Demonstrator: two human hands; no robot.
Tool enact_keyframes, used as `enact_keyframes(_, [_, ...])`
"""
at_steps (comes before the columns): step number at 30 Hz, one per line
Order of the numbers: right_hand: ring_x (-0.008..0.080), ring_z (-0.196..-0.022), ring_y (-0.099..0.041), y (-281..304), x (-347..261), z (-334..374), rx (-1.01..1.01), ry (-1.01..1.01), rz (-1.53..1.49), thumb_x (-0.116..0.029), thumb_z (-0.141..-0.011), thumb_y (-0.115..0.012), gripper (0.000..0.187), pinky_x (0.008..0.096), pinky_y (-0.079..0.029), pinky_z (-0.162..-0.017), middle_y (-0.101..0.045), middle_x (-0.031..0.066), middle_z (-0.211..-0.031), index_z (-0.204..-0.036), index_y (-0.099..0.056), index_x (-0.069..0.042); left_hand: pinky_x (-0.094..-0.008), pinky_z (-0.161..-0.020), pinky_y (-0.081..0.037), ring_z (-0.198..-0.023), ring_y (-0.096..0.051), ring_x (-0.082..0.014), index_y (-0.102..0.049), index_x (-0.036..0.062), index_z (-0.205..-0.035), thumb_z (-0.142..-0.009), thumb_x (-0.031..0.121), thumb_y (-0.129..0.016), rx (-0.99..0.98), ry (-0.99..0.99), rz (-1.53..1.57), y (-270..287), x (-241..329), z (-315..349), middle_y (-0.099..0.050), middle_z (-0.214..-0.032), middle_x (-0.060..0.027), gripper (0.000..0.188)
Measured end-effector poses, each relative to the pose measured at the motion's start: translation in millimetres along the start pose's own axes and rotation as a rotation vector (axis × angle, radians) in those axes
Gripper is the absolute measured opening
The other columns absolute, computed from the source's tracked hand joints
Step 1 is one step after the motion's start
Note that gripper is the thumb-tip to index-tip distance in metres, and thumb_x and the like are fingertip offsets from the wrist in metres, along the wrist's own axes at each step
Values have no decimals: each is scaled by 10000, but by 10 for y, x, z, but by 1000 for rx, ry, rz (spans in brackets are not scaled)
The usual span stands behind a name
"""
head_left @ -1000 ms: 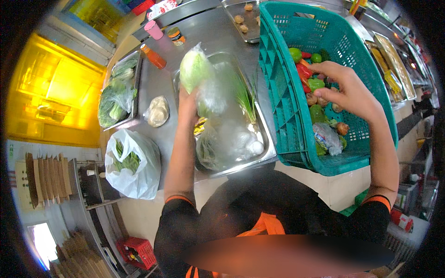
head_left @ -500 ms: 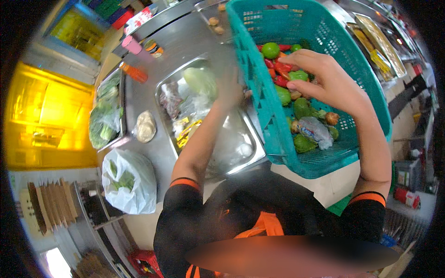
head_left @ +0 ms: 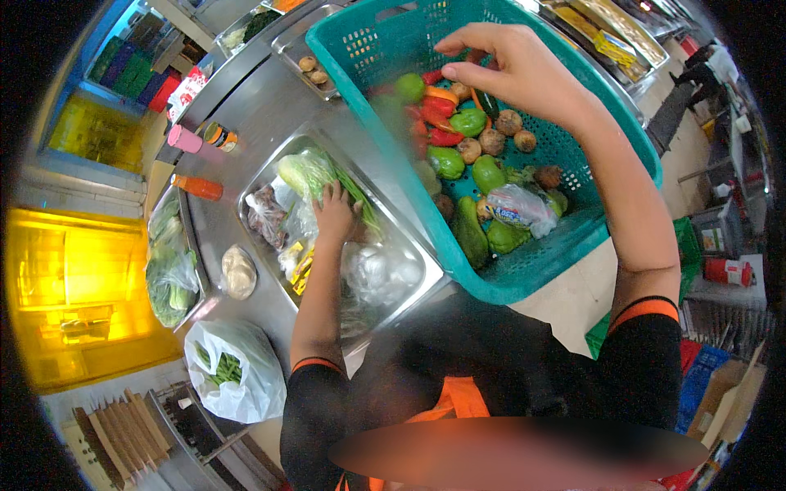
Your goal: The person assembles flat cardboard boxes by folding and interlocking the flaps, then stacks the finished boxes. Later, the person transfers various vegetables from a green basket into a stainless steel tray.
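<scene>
My left hand rests, fingers spread, on long green stalks beside a pale leafy vegetable in a metal tray. Also in this tray lie a clear bag of dark pieces, yellow packets and clear plastic bags. Over the far part of a teal basket hovers my right hand, thumb and fingers apart, nothing visible between them. Below it the basket holds red peppers, green peppers, several onions and a bagged item.
Left of the tray are a bag of pale round items, a tray of bagged greens and a white plastic bag with green pods. An orange bottle, a pink cup and a jar stand behind.
My left hand has gone from a blur beside the basket to the greens in the tray. My right hand has risen from the peppers toward the basket's far side. The whole view has shifted.
</scene>
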State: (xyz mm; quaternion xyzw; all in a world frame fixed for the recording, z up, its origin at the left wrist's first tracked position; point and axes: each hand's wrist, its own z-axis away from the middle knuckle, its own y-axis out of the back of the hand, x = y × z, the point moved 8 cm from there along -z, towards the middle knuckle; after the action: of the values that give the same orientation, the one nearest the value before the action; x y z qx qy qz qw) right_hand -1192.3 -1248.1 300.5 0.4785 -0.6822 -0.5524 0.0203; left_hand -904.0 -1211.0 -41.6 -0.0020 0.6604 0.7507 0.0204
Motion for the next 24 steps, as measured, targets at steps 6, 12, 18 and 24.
enact_keyframes(6, [287, -862, -650, -491, 51, -132, -511, 52, 195, -235, -796, -691, 386, 376, -506, -757, -680, 144, -970, -1104, -631, -10, -556, -1077, -253, -1368, -289, -350, -526, 70, -1298, -863, 284, -605, 236, -105, 386, 267, -174, 340, -316, -1488, -151, 491])
enact_keyframes(12, [343, -932, -638, -1078, 1149, -686, -829, -126, 533, -302, -728, -745, 501, 409, -505, -804, -668, 194, -1022, -1114, -628, -5, -529, -1104, -186, -1344, -321, -380, -556, 69, -1266, -826, 206, -651, 407, 65, 455, 751, -406, 1461, -375, -1438, -189, 471])
enact_keyframes(18, [328, -972, -632, -1885, 2363, -614, -917, -434, 156, -406, -717, -769, 677, 434, -488, -850, -660, 196, -1049, -1239, -556, -32, -561, -1100, -149, -1361, -271, -394, -465, 113, -1362, -841, 224, -631, 424, 389, 464, 450, -365, 2450, -324, -1460, -206, 558])
enact_keyframes(24, [397, -1174, -481, -2362, 2368, -324, -474, -511, 473, -739, -625, -656, 1036, 513, -419, -964, -399, 261, -1358, -1312, -464, 13, -597, -1087, -118, -1374, -273, -340, -308, 175, -1465, -910, 299, -533, 278, 599, 348, -96, -99, 2726, -279, -1497, -170, 612])
